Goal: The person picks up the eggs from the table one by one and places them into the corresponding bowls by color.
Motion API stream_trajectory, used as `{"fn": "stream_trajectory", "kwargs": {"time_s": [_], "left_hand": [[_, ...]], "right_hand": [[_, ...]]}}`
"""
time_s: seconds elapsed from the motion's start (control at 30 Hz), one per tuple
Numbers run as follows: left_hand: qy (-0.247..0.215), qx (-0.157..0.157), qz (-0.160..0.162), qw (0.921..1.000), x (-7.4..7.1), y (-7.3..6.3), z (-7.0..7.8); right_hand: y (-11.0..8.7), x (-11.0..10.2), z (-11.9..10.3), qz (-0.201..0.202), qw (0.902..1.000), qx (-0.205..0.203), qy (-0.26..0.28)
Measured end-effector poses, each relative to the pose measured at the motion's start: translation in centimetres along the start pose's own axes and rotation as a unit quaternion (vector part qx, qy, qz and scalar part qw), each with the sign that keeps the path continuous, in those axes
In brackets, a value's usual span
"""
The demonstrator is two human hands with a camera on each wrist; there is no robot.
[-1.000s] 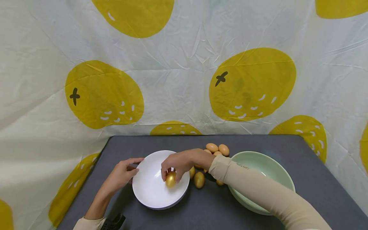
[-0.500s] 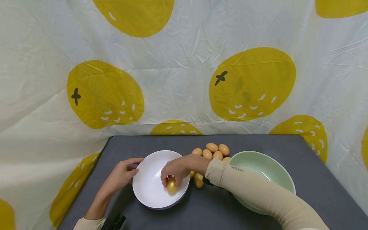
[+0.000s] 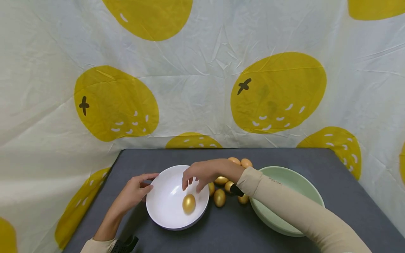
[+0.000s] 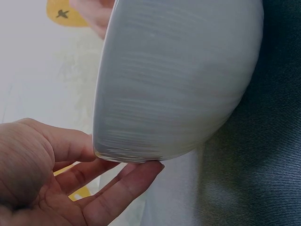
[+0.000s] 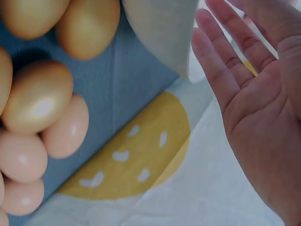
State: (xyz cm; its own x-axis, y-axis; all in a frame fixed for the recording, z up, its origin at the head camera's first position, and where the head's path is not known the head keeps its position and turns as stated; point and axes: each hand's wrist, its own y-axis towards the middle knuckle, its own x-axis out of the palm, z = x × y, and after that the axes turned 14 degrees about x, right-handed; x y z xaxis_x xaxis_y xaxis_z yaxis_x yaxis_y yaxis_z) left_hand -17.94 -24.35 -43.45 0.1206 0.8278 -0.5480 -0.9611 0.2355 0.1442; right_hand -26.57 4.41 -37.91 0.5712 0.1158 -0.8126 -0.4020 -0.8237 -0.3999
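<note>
A golden egg [image 3: 188, 204] lies in the white bowl [image 3: 171, 216] at the table's middle left. My right hand [image 3: 204, 173] hovers over the bowl just behind the egg, apart from it. Its fingers [image 5: 218, 68] extend loosely with nothing between them in the right wrist view. With thumb and fingers my left hand [image 3: 134, 189] touches the bowl's left side. The left wrist view shows fairly straight fingers [image 4: 124, 188] against the outer wall and the thumb at the rim. Several golden eggs [image 3: 219, 198] rest right of the bowl, partly hidden by my right forearm.
Plain brown eggs [image 3: 246, 163] lie behind the golden ones; the arm covers part of the group. A larger pale green bowl [image 3: 278, 226] stands on the right, with my right sleeve crossing above it. The dark grey table [image 3: 152, 157] ends at a patterned curtain [image 3: 196, 102].
My right hand has let go of the golden egg inside the white bowl and risen away, up and to the right. The left hand and both bowls have stayed put.
</note>
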Motion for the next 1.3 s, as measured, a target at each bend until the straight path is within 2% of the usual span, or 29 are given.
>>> {"fn": "stream_trajectory", "kwargs": {"time_s": [0.37, 0.53, 0.77, 1.0, 1.3], "left_hand": [[0.007, -0.002, -0.001, 1.0000, 0.0, 0.1, 0.1], [0.007, -0.006, 0.001, 1.0000, -0.1, 0.1, 0.1], [0.007, -0.003, -0.004, 1.0000, -0.1, 0.0, 0.2], [-0.003, -0.005, -0.006, 1.0000, -0.2, 0.0, 0.2], [-0.007, -0.009, -0.007, 0.9999, -0.2, -0.1, 0.2]], "right_hand": [[-3.5, -1.6, 1.7, 0.048, 0.9986, -0.004, 0.024], [-4.7, -1.7, 2.6, 0.053, 0.9974, -0.002, 0.048], [-6.0, -1.5, 3.6, 0.058, 0.9956, 0.021, 0.071], [-6.7, -1.2, 4.5, 0.069, 0.9934, 0.039, 0.083], [-6.7, -0.6, 5.7, 0.073, 0.9920, 0.065, 0.080]]}}
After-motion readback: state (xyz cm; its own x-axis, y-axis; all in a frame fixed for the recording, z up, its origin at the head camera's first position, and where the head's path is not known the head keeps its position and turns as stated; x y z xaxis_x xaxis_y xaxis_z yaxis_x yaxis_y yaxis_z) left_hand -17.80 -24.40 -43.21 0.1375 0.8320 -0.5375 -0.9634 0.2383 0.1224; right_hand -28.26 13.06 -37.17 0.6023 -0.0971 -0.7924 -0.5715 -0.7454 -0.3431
